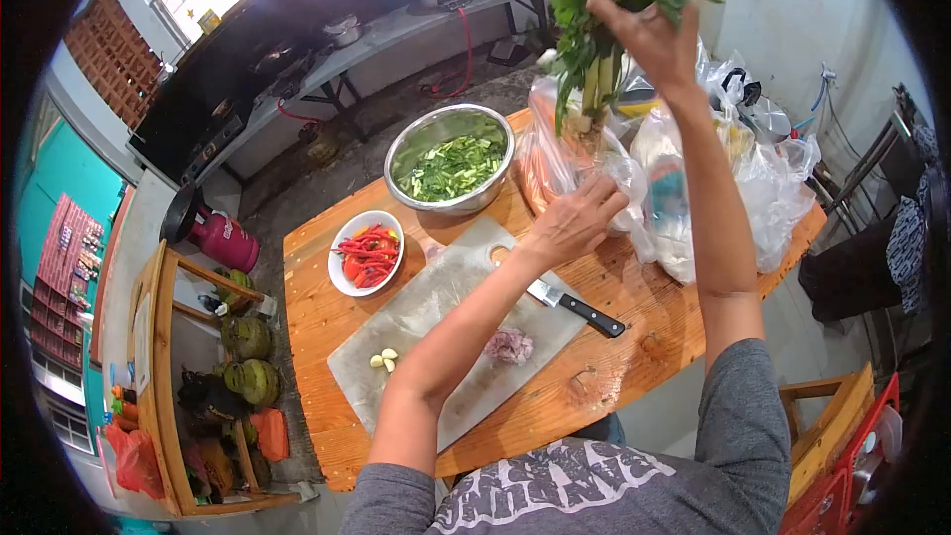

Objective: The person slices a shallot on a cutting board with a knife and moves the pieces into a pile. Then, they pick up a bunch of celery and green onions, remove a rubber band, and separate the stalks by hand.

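My right hand point(656, 45) is raised at the top right, its fingers around a bunch of leafy greens point(594, 35) with pale stalks hanging down. Below it, the fingers of my left hand point(580, 223) are closed on a clear plastic bag point(624, 183). Orange carrots point(540, 163) show through plastic beside that hand. Under my left forearm lies a pale cutting board point(461, 282). On it are a black-handled knife point(584, 314), peeled garlic cloves point(384, 359) and a small heap of purplish chopped pieces point(509, 346), probably shallot.
A steel bowl point(401, 173) of cut greens and a white bowl point(337, 275) of red chillies stand on the wooden table point(317, 376). More plastic bags point(758, 198) crowd its right side. A wooden shelf point(163, 386) stands left, a wooden chair point(832, 426) right.
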The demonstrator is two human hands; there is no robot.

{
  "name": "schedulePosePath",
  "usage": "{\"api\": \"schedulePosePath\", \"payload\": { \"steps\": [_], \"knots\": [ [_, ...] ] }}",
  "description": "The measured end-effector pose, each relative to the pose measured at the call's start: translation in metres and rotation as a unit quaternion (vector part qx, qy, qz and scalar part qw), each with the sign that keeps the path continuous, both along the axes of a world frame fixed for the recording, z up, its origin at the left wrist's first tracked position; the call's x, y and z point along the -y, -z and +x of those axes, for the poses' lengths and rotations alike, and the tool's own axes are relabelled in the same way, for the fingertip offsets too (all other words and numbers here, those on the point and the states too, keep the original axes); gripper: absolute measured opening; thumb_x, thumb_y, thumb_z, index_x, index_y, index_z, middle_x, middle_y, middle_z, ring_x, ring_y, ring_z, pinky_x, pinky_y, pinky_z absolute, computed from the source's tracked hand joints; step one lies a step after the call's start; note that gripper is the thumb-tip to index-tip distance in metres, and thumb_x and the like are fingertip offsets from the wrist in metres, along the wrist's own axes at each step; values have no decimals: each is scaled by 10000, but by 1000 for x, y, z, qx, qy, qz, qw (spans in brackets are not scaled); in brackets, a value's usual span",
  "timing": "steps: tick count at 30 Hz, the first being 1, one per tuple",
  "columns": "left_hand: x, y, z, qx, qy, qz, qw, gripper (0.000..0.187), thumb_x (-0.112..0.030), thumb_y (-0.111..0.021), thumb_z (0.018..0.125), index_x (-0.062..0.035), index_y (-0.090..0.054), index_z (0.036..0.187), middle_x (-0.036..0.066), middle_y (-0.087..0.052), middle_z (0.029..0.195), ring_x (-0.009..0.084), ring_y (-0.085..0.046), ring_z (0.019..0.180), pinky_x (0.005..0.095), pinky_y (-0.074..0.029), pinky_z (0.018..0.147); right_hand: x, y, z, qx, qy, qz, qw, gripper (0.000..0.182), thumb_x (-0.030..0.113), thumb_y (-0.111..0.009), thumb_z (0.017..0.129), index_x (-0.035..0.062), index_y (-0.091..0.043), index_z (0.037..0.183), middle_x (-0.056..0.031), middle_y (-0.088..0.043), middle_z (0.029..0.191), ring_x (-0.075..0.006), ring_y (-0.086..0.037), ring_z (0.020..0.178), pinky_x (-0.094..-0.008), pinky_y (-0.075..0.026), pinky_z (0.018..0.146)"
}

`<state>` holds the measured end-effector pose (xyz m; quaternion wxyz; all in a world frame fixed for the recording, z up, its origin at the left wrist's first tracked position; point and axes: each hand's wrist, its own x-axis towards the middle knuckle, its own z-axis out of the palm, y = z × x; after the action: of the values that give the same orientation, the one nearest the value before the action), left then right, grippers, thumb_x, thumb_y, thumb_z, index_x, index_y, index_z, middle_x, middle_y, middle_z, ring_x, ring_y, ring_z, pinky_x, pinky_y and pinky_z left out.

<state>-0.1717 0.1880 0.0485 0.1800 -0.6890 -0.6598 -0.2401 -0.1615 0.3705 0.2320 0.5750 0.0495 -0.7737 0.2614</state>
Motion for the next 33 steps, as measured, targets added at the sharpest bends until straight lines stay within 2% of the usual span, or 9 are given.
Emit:
{"api": "schedulePosePath", "payload": {
  "steps": [3,6,10,13,15,18,24,27,33],
  "knots": [
    [13,-9,1,161,-8,13,987,520,-117,-764,728,-69,-532,1192,123,-525,1164,346,-566,1134,437,-546,875,11,-38,16,8,-13,-29,999,408,199,-762,914,3,-627,1246,-79,-725,1050,-145,-705,933,-308,-581,815],
    [38,-21,4,121,1,150,981,435,-130,-760,752,-73,-570,1139,141,-530,1217,359,-592,1103,457,-528,901,2,-53,15,-63,-108,-23,992,284,189,-725,956,21,-662,1176,-34,-716,930,-142,-703,803,-302,-590,698],
    [106,-15,25,216,-135,118,960,280,-146,-745,801,-64,-639,1047,152,-603,1148,342,-633,1065,455,-514,894,21,-61,26,116,-167,-300,932,290,255,-644,1021,20,-655,1191,-8,-693,829,-83,-634,646,-242,-526,566],
    [174,-6,7,243,-245,61,937,245,-180,-721,859,-46,-672,1058,144,-667,976,322,-676,996,429,-520,842,2,-26,24,228,-204,-117,945,347,218,-610,1008,163,-645,1349,-61,-721,1036,-107,-681,956,-278,-557,823],
    [203,-20,-7,438,-306,104,839,294,-251,-714,912,-17,-677,1087,131,-704,1010,286,-697,980,417,-525,853,26,-13,21,305,-198,-131,922,346,328,-618,988,185,-686,1296,-37,-703,974,-101,-649,870,-275,-541,768],
    [202,-76,16,512,-239,129,815,524,-361,-721,936,8,-586,1283,182,-677,1197,254,-666,1099,391,-515,933,62,3,18,411,-222,-166,868,434,461,-720,892,110,-740,1147,-13,-700,913,-103,-657,798,-265,-523,702],
    [128,-55,63,588,-101,148,788,950,-430,-779,894,13,-226,1528,220,-529,1380,272,-567,1235,369,-450,1066,93,31,25,505,-210,-129,827,484,474,-784,823,49,-717,1044,-34,-695,869,-107,-630,706,-270,-487,607],
    [106,-37,68,685,40,127,716,808,-403,-724,945,-20,-308,1522,195,-518,1431,275,-549,1302,434,-459,1071,94,46,33,460,-201,-126,856,513,485,-803,799,46,-704,1043,-41,-684,888,-130,-654,764,-273,-506,629],
    [94,-23,72,828,82,120,541,346,-206,-606,981,1,-585,1257,167,-710,1087,257,-722,935,356,-619,784,64,71,50,502,-211,-221,809,759,685,-706,827,17,-691,1187,-139,-715,979,-212,-707,872,-332,-587,768]
  ]
}}
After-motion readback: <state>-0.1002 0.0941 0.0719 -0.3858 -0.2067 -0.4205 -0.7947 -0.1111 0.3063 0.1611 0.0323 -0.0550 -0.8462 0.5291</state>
